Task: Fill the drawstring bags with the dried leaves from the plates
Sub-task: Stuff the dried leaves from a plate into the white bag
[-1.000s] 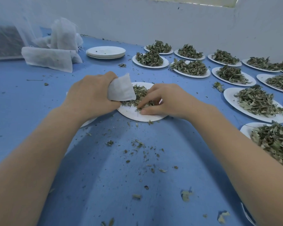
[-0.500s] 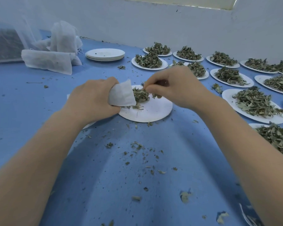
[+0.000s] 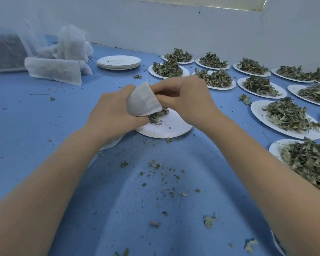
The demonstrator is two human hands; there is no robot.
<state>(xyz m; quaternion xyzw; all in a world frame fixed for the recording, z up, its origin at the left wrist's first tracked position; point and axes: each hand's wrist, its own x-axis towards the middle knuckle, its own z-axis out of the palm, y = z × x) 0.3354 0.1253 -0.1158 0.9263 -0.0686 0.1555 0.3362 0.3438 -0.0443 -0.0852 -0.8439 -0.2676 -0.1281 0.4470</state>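
My left hand (image 3: 111,113) grips a white drawstring bag (image 3: 142,101) at its mouth, holding it just above a white paper plate (image 3: 166,129). A small clump of dried leaves (image 3: 156,115) lies on that plate under the bag's mouth. My right hand (image 3: 185,97) has its fingertips curled at the bag's opening; whether it pinches leaves is hidden by the bag. The bag's lower end trails under my left wrist.
Several plates heaped with dried leaves (image 3: 288,117) line the right and back of the blue table (image 3: 44,126). A stack of used plates (image 3: 118,62) and filled white bags (image 3: 55,71) sit back left beside a mesh container (image 3: 6,52). Leaf crumbs litter the table.
My right hand took leaves from the plate, lifted and moved left to the bag's mouth. My left hand raised and tilted the bag toward it. The leaf pile on the plate shrank.
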